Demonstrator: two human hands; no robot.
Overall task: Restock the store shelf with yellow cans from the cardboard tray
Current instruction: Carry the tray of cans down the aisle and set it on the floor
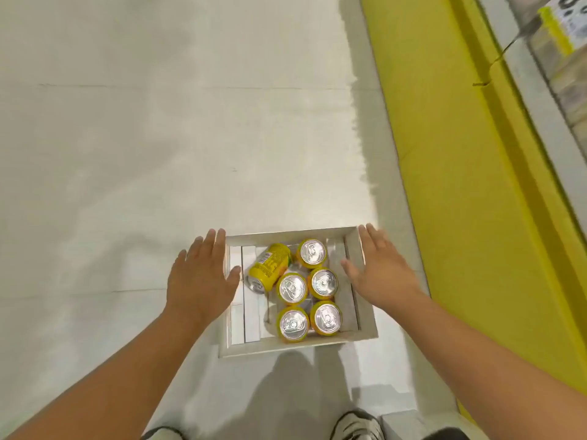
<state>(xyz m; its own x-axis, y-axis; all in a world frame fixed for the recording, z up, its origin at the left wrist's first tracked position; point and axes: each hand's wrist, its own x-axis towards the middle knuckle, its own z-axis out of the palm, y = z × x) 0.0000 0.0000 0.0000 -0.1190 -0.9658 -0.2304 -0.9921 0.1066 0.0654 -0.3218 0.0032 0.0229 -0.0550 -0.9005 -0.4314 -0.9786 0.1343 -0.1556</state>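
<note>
A pale cardboard tray (233, 350) lies on the floor below me. Several yellow cans stand upright in its right half, among them one at the far corner (312, 252). One yellow can (269, 265) lies tipped on its side toward the left. My left hand (200, 277) hovers flat over the tray's left wall, fingers spread, holding nothing. My right hand (379, 269) is spread over the right wall, also empty. The store shelf (562, 68) runs along the right, blurred.
The yellow base of the shelf unit (454, 154) runs along the right side. A yellow price tag (562, 27) sits on the shelf edge at top right. Light floor tiles (158, 122) stretch left and ahead. My shoes (355, 425) are just behind the tray.
</note>
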